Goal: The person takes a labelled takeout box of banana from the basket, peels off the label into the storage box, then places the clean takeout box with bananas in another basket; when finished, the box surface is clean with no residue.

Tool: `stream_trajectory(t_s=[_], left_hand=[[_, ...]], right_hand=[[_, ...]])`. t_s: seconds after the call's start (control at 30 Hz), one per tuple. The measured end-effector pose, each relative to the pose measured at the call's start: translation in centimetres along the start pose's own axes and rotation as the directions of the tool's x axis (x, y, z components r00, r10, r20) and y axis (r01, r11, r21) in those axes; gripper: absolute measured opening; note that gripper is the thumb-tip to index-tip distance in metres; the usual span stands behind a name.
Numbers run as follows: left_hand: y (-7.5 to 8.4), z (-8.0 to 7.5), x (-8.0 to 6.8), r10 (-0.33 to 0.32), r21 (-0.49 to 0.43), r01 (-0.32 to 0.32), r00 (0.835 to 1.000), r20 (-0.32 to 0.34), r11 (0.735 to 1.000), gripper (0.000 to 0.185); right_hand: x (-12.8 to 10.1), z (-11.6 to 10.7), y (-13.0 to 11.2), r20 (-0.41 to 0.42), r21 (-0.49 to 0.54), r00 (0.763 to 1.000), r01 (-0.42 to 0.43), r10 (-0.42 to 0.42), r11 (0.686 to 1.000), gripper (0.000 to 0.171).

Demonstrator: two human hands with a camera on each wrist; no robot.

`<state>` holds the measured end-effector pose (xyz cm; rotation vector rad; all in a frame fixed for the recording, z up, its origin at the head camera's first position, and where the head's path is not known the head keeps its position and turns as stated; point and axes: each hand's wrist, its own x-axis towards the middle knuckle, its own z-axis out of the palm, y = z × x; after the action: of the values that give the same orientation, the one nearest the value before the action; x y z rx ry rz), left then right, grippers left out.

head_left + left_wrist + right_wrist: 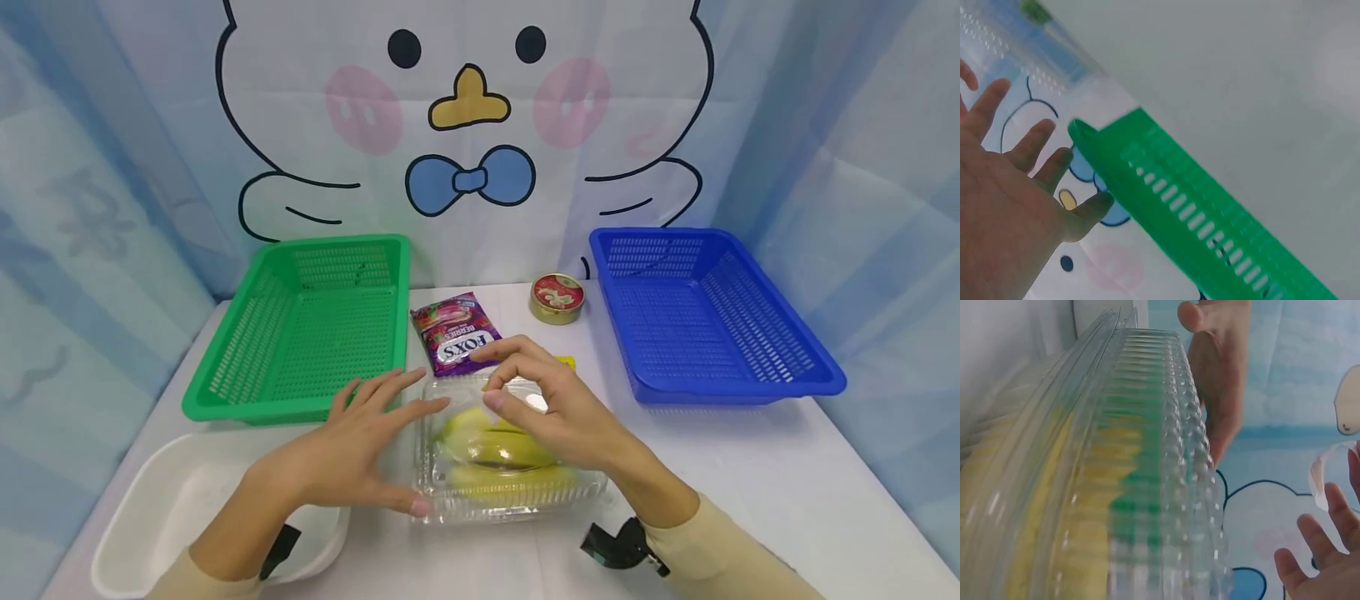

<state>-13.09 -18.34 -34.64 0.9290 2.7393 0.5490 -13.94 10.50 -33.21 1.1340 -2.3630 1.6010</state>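
Here, left to right:

- White tub [161, 492]: sits at the near-left corner of the table [750, 467], partly under the left forearm; nothing shows inside it.
- Green basket [303, 333]: back-left, long side running toward the camera; its near rim lies just beyond the left hand. In the left wrist view that rim [1166, 187] cuts across right beside the fingertips.
- Left hand [360, 450]: fingers straight and spread, palm down, thumb tip against the near-left edge of the clear clamshell box [510, 487]. Grips nothing; prob. steadying the box so it doesn't slide.
- Clear clamshell box: centre-front of the table, between both hands, near edge close to the person. Transparent plastic w/ ribbed, bumpy walls, well seen in the right wrist view [1147, 487]. The lid looks closed or nearly so; can't tell for sure.
- Bananas [495, 450]: inside the box, yellow w/ a darker patch on top, lying crosswise.
- Purple candy bag [456, 333]: flat just behind the box, "FOX'S" print facing up.
- Right hand [547, 408]: on top of the box, fingers curled, thumb and forefinger pinching at a clear bit of the lid at the far edge, apparently its tab; a thin clear piece shows by the fingers [1325, 478].
- Round tin [557, 297]: behind, red lid, between candy bag and blue basket.
- Blue basket [795, 383]: back-right, well apart from both hands.
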Motion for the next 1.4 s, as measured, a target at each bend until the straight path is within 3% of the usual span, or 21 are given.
stream_trajectory(t_s=[0.17, 0.4, 0.57, 0.8, 0.97, 1.17, 1.4], left_hand=[[-1.4, -1.2, -2.0, -0.037, 0.006, 0.038, 0.995, -0.094, 0.999, 0.096], [-3.0, -3.4, -5.0, -0.107, 0.017, 0.111, 0.979, -0.174, 0.994, 0.086], [-3.9, -4.7, -6.8, -0.111, 0.040, 0.122, 0.971, -0.213, 0.992, 0.079], [-5.8, -5.3, -9.3, -0.116, 0.058, 0.138, 0.950, -0.290, 0.989, 0.066], [-6.7, -5.6, -11.3, -0.164, 0.029, 0.181, 0.939, -0.302, 0.983, 0.066], [-8.2, -6.3, -13.1, -0.178, 0.034, 0.200, 0.930, -0.321, 0.979, 0.067], [-9.6, -6.7, -14.2, -0.233, 0.003, 0.244, 0.930, -0.285, 0.970, 0.062]], right_hand=[[1.6, 1.9, -0.7, 0.010, 0.051, 0.999, 0.032, -0.033, 0.998, 0.012], [3.3, 4.6, -1.3, 0.056, 0.101, 0.995, 0.077, -0.083, 0.992, 0.011], [4.8, 6.5, -1.8, 0.051, 0.132, 0.991, 0.115, -0.122, 0.985, 0.010], [6.8, 9.6, -2.3, 0.053, 0.168, 0.982, 0.170, -0.181, 0.971, 0.008], [7.7, 11.8, -3.1, 0.078, 0.176, 0.978, 0.179, -0.195, 0.968, 0.006], [9.4, 14.1, -3.4, 0.088, 0.172, 0.974, 0.191, -0.208, 0.966, 0.007], [10.1, 16.8, -3.7, 0.063, 0.118, 0.978, 0.189, -0.197, 0.975, 0.009]])
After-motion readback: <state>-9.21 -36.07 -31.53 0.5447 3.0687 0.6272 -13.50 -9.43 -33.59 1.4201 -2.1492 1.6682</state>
